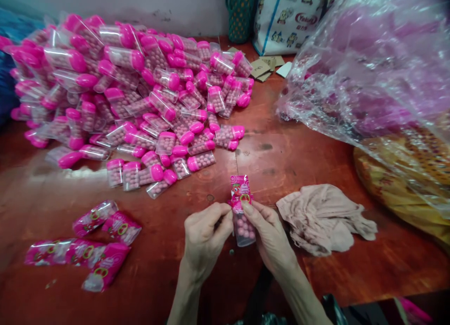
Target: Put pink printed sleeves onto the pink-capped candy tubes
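My left hand (206,233) and my right hand (269,231) meet over the near middle of a red-brown table (316,147). Both pinch one clear candy tube (242,226) filled with small pink balls. A pink printed label (240,188) with a round face picture sits over the tube's top end, and the fingertips of both hands press on it. A large heap of unlabelled clear tubes with pink caps (133,91) fills the far left of the table. Several labelled tubes (94,250) lie flat at the near left.
A crumpled beige cloth (323,217) lies just right of my right hand. A big clear plastic bag (372,67) with pink contents bulges at the right, over a yellow printed sack (408,180). Printed bags (288,16) and cardboard scraps (267,65) stand at the back.
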Action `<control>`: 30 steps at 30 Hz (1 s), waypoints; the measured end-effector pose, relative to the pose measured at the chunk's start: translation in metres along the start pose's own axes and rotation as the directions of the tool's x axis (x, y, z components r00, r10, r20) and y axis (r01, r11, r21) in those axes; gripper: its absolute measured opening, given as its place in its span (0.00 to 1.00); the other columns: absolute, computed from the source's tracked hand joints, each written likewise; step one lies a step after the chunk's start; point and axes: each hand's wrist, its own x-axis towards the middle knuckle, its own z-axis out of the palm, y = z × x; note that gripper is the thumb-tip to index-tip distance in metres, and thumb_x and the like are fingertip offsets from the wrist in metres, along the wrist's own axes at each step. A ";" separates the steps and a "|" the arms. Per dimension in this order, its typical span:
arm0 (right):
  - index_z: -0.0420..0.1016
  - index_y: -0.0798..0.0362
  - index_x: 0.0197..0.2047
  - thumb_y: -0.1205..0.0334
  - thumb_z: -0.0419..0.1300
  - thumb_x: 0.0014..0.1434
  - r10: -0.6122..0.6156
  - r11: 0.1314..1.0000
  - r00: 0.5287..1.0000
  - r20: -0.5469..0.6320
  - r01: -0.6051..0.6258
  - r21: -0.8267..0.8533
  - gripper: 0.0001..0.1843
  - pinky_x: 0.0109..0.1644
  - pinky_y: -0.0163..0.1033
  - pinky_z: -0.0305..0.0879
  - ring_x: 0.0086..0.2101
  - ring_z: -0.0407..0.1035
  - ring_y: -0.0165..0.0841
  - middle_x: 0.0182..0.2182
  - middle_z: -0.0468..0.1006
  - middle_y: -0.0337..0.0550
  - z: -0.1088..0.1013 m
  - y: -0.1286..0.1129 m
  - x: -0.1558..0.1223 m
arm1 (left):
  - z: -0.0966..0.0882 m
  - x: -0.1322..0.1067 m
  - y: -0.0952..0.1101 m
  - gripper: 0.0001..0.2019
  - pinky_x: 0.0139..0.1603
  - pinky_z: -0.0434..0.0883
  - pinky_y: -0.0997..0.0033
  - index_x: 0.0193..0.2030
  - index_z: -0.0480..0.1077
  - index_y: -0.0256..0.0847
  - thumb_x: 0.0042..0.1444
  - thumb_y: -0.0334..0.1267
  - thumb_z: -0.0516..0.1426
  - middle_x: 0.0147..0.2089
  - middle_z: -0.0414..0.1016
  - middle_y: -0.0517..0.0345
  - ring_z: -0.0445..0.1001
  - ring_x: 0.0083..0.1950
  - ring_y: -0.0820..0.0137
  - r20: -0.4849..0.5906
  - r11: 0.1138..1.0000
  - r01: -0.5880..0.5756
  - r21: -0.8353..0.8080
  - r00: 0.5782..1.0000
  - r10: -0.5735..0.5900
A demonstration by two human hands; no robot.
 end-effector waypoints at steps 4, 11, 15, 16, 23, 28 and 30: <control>0.72 0.57 0.28 0.57 0.62 0.54 -0.031 0.999 0.999 -0.022 0.031 0.042 0.11 0.18 0.22 0.61 0.16 0.63 0.18 0.18 0.71 0.33 0.003 0.001 -0.001 | 0.006 -0.002 0.001 0.06 0.25 0.63 0.82 0.27 0.68 0.36 0.52 0.26 0.54 0.21 0.69 0.64 0.67 0.21 0.80 -0.044 0.996 -0.063 0.060 0.997 0.065; 0.68 0.57 0.25 0.56 0.56 0.59 -0.113 0.990 0.993 -0.030 0.115 0.080 0.15 0.10 0.23 0.55 0.11 0.61 0.21 0.14 0.65 0.31 0.008 0.007 -0.002 | 0.011 -0.002 0.001 0.07 0.25 0.63 0.82 0.27 0.68 0.37 0.52 0.25 0.54 0.21 0.69 0.65 0.66 0.20 0.80 -0.069 0.992 -0.100 0.077 0.992 0.105; 0.66 0.57 0.23 0.55 0.53 0.60 -0.121 0.990 0.991 -0.048 0.125 0.070 0.18 0.09 0.21 0.49 0.09 0.57 0.19 0.12 0.63 0.30 0.007 0.011 -0.002 | 0.013 -0.003 0.001 0.07 0.24 0.63 0.81 0.26 0.68 0.37 0.52 0.25 0.54 0.20 0.69 0.65 0.66 0.20 0.80 -0.061 0.989 -0.116 0.096 0.991 0.122; 0.65 0.57 0.22 0.55 0.53 0.61 -0.122 0.990 0.991 -0.059 0.126 0.066 0.19 0.09 0.21 0.48 0.09 0.56 0.18 0.12 0.62 0.30 0.007 0.012 -0.002 | 0.014 -0.003 0.001 0.07 0.24 0.63 0.81 0.26 0.68 0.36 0.52 0.25 0.54 0.20 0.68 0.65 0.66 0.19 0.80 -0.065 0.988 -0.117 0.101 0.990 0.124; 0.64 0.56 0.23 0.55 0.53 0.61 -0.116 0.987 0.990 -0.085 0.124 0.100 0.18 0.10 0.22 0.48 0.10 0.53 0.17 0.13 0.60 0.29 0.011 0.009 -0.004 | 0.014 -0.005 0.003 0.06 0.24 0.65 0.81 0.28 0.68 0.37 0.53 0.26 0.54 0.21 0.69 0.65 0.66 0.20 0.79 -0.060 0.987 -0.104 0.119 0.992 0.111; 0.64 0.56 0.25 0.54 0.52 0.61 -0.106 0.991 0.989 -0.102 0.113 0.068 0.17 0.12 0.21 0.51 0.12 0.57 0.17 0.16 0.63 0.30 0.011 0.003 -0.005 | 0.013 -0.009 0.007 0.08 0.29 0.69 0.79 0.37 0.70 0.39 0.52 0.25 0.55 0.27 0.74 0.62 0.71 0.26 0.77 -0.171 0.997 -0.071 0.007 0.983 0.071; 0.64 0.55 0.26 0.54 0.53 0.61 -0.110 0.991 0.988 -0.106 0.117 0.059 0.16 0.12 0.21 0.52 0.12 0.56 0.17 0.16 0.62 0.29 0.010 0.002 -0.005 | 0.013 -0.009 0.008 0.11 0.35 0.71 0.76 0.41 0.71 0.38 0.51 0.24 0.56 0.32 0.75 0.58 0.73 0.33 0.74 -0.149 0.993 -0.107 -0.052 0.984 0.098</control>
